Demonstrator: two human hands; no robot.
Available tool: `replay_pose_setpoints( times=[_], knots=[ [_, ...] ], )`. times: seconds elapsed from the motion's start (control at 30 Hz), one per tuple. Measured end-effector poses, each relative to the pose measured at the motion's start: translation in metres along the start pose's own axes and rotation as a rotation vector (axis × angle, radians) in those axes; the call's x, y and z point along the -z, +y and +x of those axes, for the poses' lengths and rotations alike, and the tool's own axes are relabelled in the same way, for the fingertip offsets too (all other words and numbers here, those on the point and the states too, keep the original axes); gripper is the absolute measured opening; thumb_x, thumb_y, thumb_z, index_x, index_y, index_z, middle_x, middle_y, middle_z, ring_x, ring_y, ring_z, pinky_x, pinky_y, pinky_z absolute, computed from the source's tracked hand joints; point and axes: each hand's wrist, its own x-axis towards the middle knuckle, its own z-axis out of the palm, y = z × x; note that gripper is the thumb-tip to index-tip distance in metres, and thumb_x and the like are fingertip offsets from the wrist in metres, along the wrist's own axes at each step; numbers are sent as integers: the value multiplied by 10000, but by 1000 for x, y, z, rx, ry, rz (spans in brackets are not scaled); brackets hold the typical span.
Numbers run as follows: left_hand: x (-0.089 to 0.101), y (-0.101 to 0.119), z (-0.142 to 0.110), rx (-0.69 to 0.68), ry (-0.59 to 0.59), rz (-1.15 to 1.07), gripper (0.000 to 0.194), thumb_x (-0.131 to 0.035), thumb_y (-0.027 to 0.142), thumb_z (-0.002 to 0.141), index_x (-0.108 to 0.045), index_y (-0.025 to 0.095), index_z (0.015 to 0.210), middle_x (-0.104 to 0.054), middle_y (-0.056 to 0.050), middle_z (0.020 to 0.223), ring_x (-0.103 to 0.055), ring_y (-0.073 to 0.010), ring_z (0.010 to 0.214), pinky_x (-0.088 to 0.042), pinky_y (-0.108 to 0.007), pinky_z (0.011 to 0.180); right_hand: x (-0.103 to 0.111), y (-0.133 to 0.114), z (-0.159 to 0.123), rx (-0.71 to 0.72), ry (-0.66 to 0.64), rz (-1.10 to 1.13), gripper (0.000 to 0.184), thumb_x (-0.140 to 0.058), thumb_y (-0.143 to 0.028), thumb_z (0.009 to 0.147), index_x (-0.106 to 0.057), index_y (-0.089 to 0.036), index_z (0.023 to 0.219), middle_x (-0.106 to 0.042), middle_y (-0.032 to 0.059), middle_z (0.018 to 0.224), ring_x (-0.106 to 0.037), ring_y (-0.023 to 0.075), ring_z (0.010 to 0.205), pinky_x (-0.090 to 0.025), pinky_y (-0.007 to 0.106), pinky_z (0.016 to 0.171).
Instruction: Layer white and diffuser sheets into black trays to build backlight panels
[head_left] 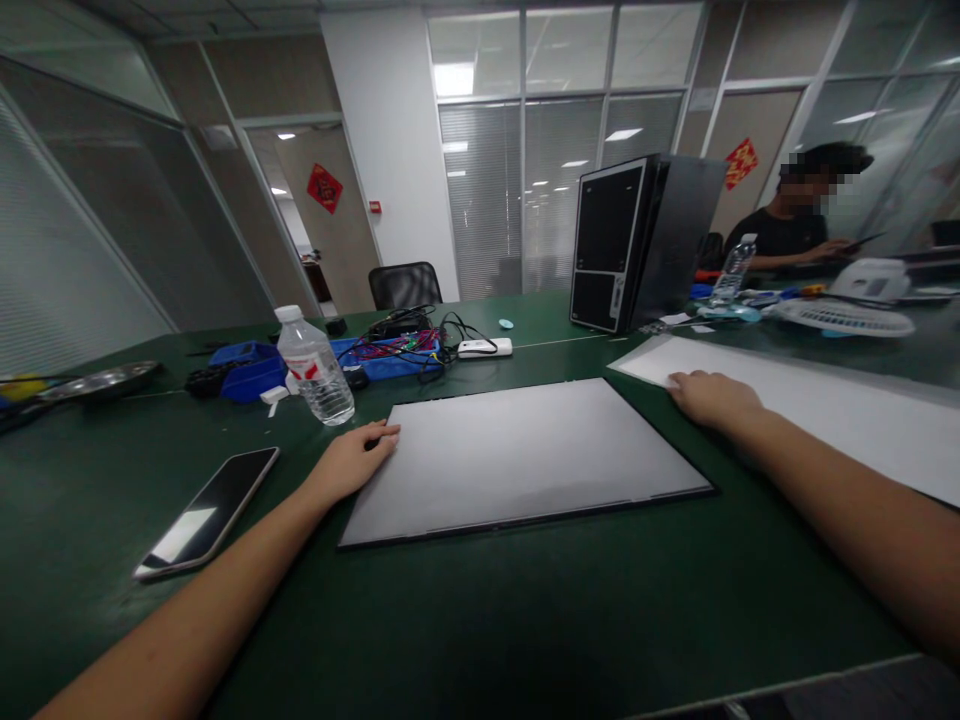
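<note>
A thin grey-white rectangular panel with a narrow dark border (525, 450), like a display panel, lies flat on the green table in front of me. My left hand (356, 458) pinches its far left edge, fingertips on the top face and thumb partly hidden. To the right lies a large white sheet with a translucent margin (810, 410). My right hand (712, 398) grips the near-left edge of that sheet; the thumb's underside is hidden. A phone (210, 512) rests to the left of my left forearm.
A water bottle (315, 368) stands just beyond my left hand. Behind it are blue bins (251, 372) and tangled cables (401, 345). A black computer tower (645, 245) stands at the back. Further right are another bottle (735, 270), a white fan (847, 310) and a seated person (784, 232).
</note>
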Motion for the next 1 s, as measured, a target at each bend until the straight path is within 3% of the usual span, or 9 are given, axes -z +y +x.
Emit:
replay_pose_setpoints(
  times=[0.1, 0.2, 0.37, 0.5, 0.67, 0.83, 0.9, 1.0],
  knots=[
    [2, 4, -2, 8, 1, 7, 644, -535, 646, 910, -755, 246, 1365, -630, -76, 1547, -628, -327, 1399, -455, -434, 1207, 7, -7, -5, 17, 37, -15, 490, -357, -361, 1023, -758, -169, 1229, -730, 251, 1223, -713, 396, 1058, -561, 541, 843],
    [4, 7, -4, 8, -3, 18, 635, -549, 633, 904, -750, 249, 1368, -633, -78, 1543, -641, -319, 1386, -469, -436, 1196, 15, -15, -11, 6, 92, -31, 466, -394, -284, 984, -738, -127, 1256, -744, 277, 1153, -728, 389, 967, -554, 504, 771],
    [4, 10, -5, -27, -8, 41, 635, -523, 598, 926, -735, 212, 1383, -634, -110, 1543, -624, -326, 1404, -445, -459, 1216, 40, -44, -32, 97, 286, -56, 437, -421, -380, 1002, -747, -166, 1198, -781, 212, 1086, -731, 339, 876, -509, 417, 729],
    [3, 11, -6, -44, -15, 58, 663, -484, 589, 939, -722, 176, 1399, -615, -143, 1560, -613, -334, 1415, -420, -461, 1234, 61, -82, -58, 323, 360, -32, 417, -409, -425, 1025, -751, -216, 1138, -798, 136, 1057, -726, 292, 829, -456, 366, 683],
    [2, 10, -6, -51, -19, 75, 667, -465, 597, 948, -711, 187, 1413, -619, -126, 1561, -598, -329, 1431, -405, -454, 1246, 70, -128, -87, 726, 304, -48, 361, -424, -356, 1042, -757, -217, 1061, -796, 90, 971, -722, 238, 803, -424, 327, 671],
    [3, 11, -6, -59, -27, 88, 671, -453, 600, 951, -708, 189, 1416, -631, -125, 1548, -589, -316, 1442, -408, -447, 1244, 71, -137, -96, 972, 301, 98, 450, -411, -477, 1082, -774, -213, 1117, -798, 100, 1008, -735, 235, 840, -468, 336, 727],
    [3, 12, -6, -59, -28, 90, 675, -454, 601, 948, -710, 185, 1414, -631, -130, 1548, -596, -317, 1435, -412, -444, 1241, 71, -128, -90, 952, 319, 174, 484, -411, -525, 1076, -771, -217, 1173, -802, 104, 1078, -747, 245, 907, -493, 342, 772],
    [4, 13, -6, -57, -22, 91, 665, -462, 596, 948, -716, 185, 1405, -624, -134, 1554, -604, -321, 1426, -419, -447, 1236, 70, -107, -75, 708, 352, 165, 537, -381, -552, 1069, -779, -212, 1188, -798, 124, 1144, -746, 278, 948, -516, 373, 789]
  ],
)
